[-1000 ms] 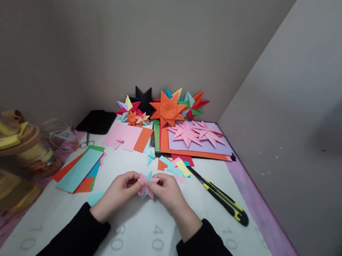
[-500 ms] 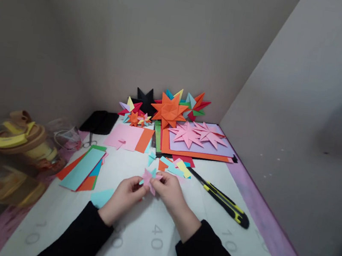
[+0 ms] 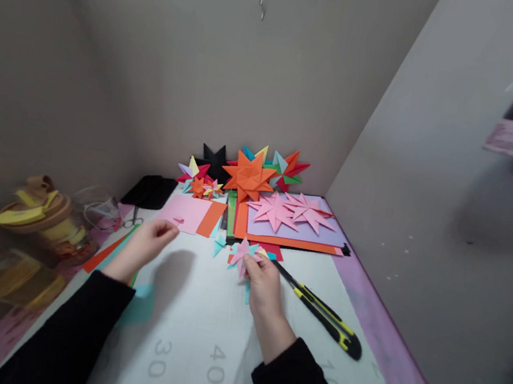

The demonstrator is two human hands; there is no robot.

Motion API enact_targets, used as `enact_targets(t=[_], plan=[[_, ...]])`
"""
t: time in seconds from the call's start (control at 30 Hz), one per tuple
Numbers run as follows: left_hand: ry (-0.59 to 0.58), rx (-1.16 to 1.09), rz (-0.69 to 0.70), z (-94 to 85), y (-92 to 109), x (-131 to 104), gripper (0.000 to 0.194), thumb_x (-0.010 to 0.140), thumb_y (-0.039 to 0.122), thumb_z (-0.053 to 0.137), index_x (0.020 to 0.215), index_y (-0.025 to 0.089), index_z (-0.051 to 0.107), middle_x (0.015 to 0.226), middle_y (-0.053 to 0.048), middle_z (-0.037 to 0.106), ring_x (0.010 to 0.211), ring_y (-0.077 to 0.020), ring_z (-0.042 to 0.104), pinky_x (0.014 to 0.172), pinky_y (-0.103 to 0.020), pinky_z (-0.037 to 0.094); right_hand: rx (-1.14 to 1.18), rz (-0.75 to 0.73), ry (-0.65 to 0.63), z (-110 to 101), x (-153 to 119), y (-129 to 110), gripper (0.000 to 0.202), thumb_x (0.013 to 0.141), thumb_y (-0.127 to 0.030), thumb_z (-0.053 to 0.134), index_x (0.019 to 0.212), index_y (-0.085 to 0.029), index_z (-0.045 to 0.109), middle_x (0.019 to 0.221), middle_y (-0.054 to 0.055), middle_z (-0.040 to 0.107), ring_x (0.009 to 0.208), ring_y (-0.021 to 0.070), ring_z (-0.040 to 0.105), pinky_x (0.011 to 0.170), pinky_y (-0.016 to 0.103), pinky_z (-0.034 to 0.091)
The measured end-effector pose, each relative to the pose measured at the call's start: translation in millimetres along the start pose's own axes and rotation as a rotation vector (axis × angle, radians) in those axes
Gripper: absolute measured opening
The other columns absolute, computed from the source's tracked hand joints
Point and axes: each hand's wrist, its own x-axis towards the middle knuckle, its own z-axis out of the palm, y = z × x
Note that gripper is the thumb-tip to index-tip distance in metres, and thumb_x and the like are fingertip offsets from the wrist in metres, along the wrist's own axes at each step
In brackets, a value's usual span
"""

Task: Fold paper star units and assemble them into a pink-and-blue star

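Note:
My right hand [image 3: 264, 284] pinches a small pink and light-blue folded paper star [image 3: 241, 256] over the middle of the mat. My left hand [image 3: 154, 242] is apart from the star, at the left, with its fingers drawn together. Its fingertips appear just below a small pink folded piece [image 3: 178, 220] that lies on the pink sheet [image 3: 190, 211]. Whether they touch this piece or hold anything, I cannot tell. A light-blue folded piece [image 3: 219, 246] lies left of the star. Part of a light-blue paper [image 3: 141, 303] shows beside my left sleeve.
A black and yellow utility knife [image 3: 328, 320] lies at the right. Finished paper stars [image 3: 249, 178] lean at the back wall, with pink stars [image 3: 275, 211] on stacked sheets. Scissors [image 3: 134, 218], coloured strips [image 3: 105, 255] and plastic jars [image 3: 24, 275] are at the left.
My left hand has let go of the star and moved left and up, toward the pink folded piece. My right hand keeps the star, a little further right. The view has shifted slightly.

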Motion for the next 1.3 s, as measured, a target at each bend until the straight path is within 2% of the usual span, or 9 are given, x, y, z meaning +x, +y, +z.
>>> enact_targets(t=[0.1, 0.2, 0.4, 0.6, 0.73, 0.8, 0.9, 1.03, 1.3], plan=[[0.116, 0.129, -0.088, 2.2, -10, 46, 0.021, 0.08, 0.034, 0.048, 0.077, 0.016, 0.059, 0.069, -0.005, 0.063, 0.067, -0.0197, 0.058, 0.056, -0.027, 0.038, -0.01, -0.02, -0.025, 1, -2, -2, 0.03, 0.069, -0.034, 0.061, 0.055, -0.02, 0.04, 0.054, -0.006, 0.035, 0.052, 0.0091, 0.032, 0.049, 0.022, 0.028], [0.112, 0.208, -0.15, 15.5, -20, 80, 0.019, 0.075, 0.032, 0.055, 0.075, 0.014, 0.059, 0.069, -0.01, 0.064, 0.07, -0.0238, 0.059, 0.058, -0.029, 0.038, -0.024, -0.022, -0.069, 2, -5, -3, 0.028, 0.07, -0.033, 0.06, 0.056, -0.02, 0.04, 0.054, -0.006, 0.035, 0.052, 0.0093, 0.032, 0.05, 0.022, 0.028], [0.046, 0.291, -0.172, 32.7, -30, 106, 0.027, 0.068, 0.034, 0.068, 0.081, 0.013, 0.059, 0.078, -0.013, 0.066, 0.076, -0.0273, 0.062, 0.059, -0.031, 0.041, -0.065, -0.02, -0.11, 4, -8, -5, 0.028, 0.069, -0.03, 0.059, 0.053, -0.02, 0.038, 0.053, -0.007, 0.031, 0.05, 0.0088, 0.029, 0.048, 0.022, 0.025], [-0.007, 0.326, -0.142, 29.2, -27, 99, 0.027, 0.081, 0.034, 0.062, 0.096, 0.012, 0.061, 0.095, -0.008, 0.064, 0.085, -0.0209, 0.062, 0.071, -0.034, 0.05, -0.059, -0.011, -0.117, 6, -10, -10, 0.03, 0.069, -0.031, 0.058, 0.053, -0.02, 0.036, 0.053, -0.007, 0.03, 0.051, 0.009, 0.028, 0.048, 0.022, 0.025], [0.037, 0.324, -0.054, 27.2, -11, 86, 0.033, 0.087, 0.035, 0.054, 0.113, 0.014, 0.054, 0.114, -0.008, 0.057, 0.099, -0.0226, 0.057, 0.083, -0.042, 0.048, -0.063, -0.04, -0.05, 1, -5, -13, 0.031, 0.07, -0.033, 0.059, 0.054, -0.021, 0.035, 0.054, -0.006, 0.03, 0.053, 0.0097, 0.029, 0.05, 0.022, 0.028], [0.007, 0.301, 0.01, 36.2, 3, 80, 0.03, 0.085, 0.035, 0.053, 0.104, 0.013, 0.059, 0.109, -0.01, 0.061, 0.096, -0.0223, 0.058, 0.082, -0.036, 0.046, -0.04, -0.043, -0.003, -2, -2, -13, 0.03, 0.07, -0.034, 0.06, 0.056, -0.02, 0.037, 0.055, -0.006, 0.032, 0.054, 0.0097, 0.031, 0.051, 0.022, 0.029], [-0.154, 0.239, 0.101, 61.9, 24, 70, 0.026, 0.077, 0.042, 0.058, 0.082, 0.017, 0.065, 0.084, -0.006, 0.068, 0.077, -0.0196, 0.062, 0.065, -0.026, 0.044, -0.008, -0.034, 0.011, -4, 1, -11, 0.028, 0.07, -0.033, 0.061, 0.058, -0.019, 0.04, 0.056, -0.006, 0.034, 0.053, 0.009, 0.03, 0.05, 0.022, 0.027], [-0.216, 0.208, 0.101, 92.0, 40, 61, 0.032, 0.061, 0.041, 0.07, 0.081, 0.016, 0.064, 0.071, -0.006, 0.069, 0.068, -0.0222, 0.062, 0.055, -0.026, 0.038, -0.009, -0.042, -0.025, -4, 0, -11, 0.027, 0.072, -0.031, 0.06, 0.058, -0.019, 0.04, 0.056, -0.007, 0.034, 0.054, 0.0087, 0.03, 0.051, 0.021, 0.026], [-0.262, 0.11, 0.101, 92.1, 35, 50, 0.021, 0.055, 0.029, 0.072, 0.068, 0.017, 0.063, 0.061, -0.003, 0.065, 0.061, -0.0193, 0.06, 0.052, -0.025, 0.037, -0.035, -0.051, -0.039, -3, -3, -13, 0.026, 0.07, -0.031, 0.059, 0.057, -0.019, 0.04, 0.056, -0.006, 0.033, 0.054, 0.0092, 0.03, 0.05, 0.022, 0.026]])
